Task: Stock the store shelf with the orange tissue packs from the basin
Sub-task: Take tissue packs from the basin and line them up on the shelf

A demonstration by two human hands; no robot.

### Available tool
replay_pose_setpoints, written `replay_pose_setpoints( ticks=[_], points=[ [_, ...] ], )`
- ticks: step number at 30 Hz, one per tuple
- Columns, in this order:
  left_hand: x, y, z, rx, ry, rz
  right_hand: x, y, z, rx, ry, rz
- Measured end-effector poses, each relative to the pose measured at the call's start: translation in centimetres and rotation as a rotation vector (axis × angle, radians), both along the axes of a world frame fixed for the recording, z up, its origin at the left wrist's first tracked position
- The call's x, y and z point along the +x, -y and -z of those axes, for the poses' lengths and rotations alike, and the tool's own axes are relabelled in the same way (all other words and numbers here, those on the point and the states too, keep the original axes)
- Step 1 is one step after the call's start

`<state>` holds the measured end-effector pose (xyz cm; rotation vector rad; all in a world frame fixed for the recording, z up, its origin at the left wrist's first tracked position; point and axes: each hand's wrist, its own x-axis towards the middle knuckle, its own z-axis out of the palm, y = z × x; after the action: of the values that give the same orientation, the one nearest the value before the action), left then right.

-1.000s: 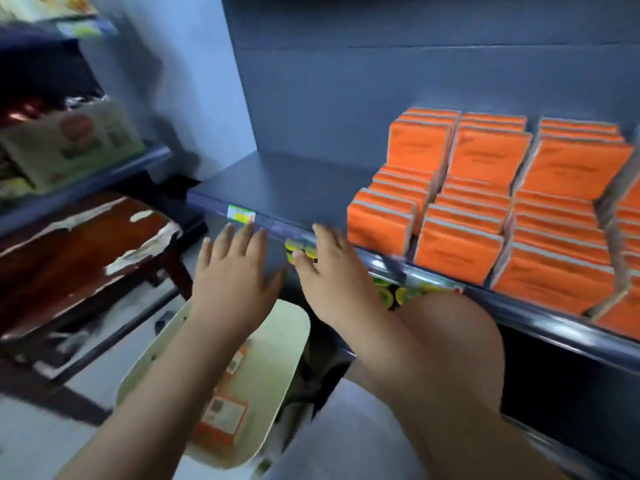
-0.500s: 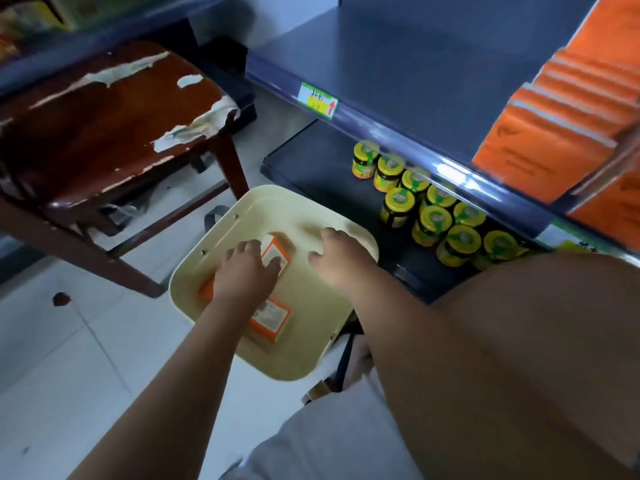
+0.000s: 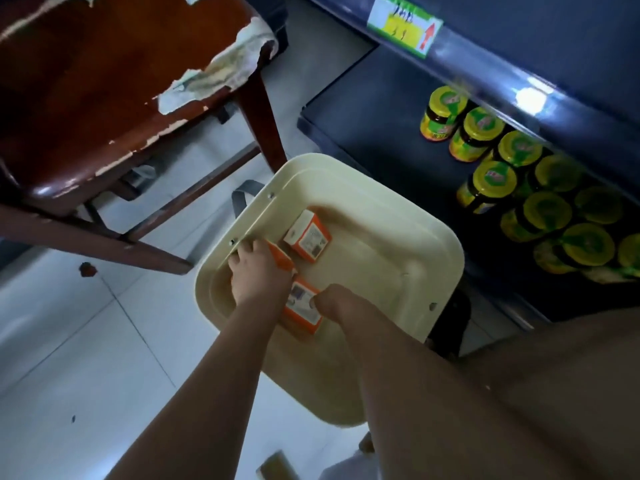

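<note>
A cream plastic basin (image 3: pixel 398 209) sits low in front of me and holds three orange tissue packs. One pack (image 3: pixel 307 237) lies loose toward the far side. My left hand (image 3: pixel 258 270) is closed around a second pack (image 3: pixel 280 258) near the basin's left wall. My right hand (image 3: pixel 337 301) grips the right edge of a third pack (image 3: pixel 302 308) lying nearest to me. The dark shelf edge (image 3: pixel 485 64) with its price tag runs across the upper right.
A worn red-brown wooden chair (image 3: pixel 114 81) stands at the left, one leg close to the basin. Several yellow-lidded jars (image 3: pixel 519 181) fill the lower shelf at the right. Pale floor tiles (image 3: pixel 69 341) lie at lower left. My knee (image 3: pixel 554 393) fills the lower right.
My view has dropped from the shelf to the basin. Both hands went down from the shelf edge into the basin and closed on tissue packs.
</note>
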<state>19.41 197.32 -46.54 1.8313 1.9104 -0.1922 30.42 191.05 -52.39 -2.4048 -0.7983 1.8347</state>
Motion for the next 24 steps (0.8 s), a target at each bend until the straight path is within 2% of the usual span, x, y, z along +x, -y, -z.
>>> replay_pose_setpoints(
  ticks=[4, 7, 10, 13, 18, 22, 24],
  points=[
    [-0.4, 0.3, 0.9, 0.063, -0.018, 0.045, -0.9, -1.4, 2.6, -0.1, -0.102, 0.248],
    [-0.7, 0.6, 1.8, 0.068, 0.017, 0.055, -0.5, -1.8, 4.1, -0.173, -0.16, 0.347],
    [-1.0, -0.4, 1.9, 0.043, 0.087, -0.039, 0.1, -1.7, 4.6, -0.234, -0.222, 0.422],
    [-1.4, -2.0, 1.6, 0.033, 0.075, -0.039, -0.2, -1.7, 5.1, -0.264, -0.267, 0.485],
    [-2.2, -3.5, 1.7, -0.012, 0.174, -0.088, -2.1, -2.3, 5.7, -0.131, -0.236, 0.597],
    [-2.6, -3.8, 1.8, -0.082, 0.298, -0.201, -2.0, -2.3, 4.9, 0.04, -0.15, 0.489],
    [-2.7, -3.6, 1.5, -0.111, 0.348, -0.246, -0.7, -2.4, 3.9, 0.095, -0.16, 0.514]
  ],
)
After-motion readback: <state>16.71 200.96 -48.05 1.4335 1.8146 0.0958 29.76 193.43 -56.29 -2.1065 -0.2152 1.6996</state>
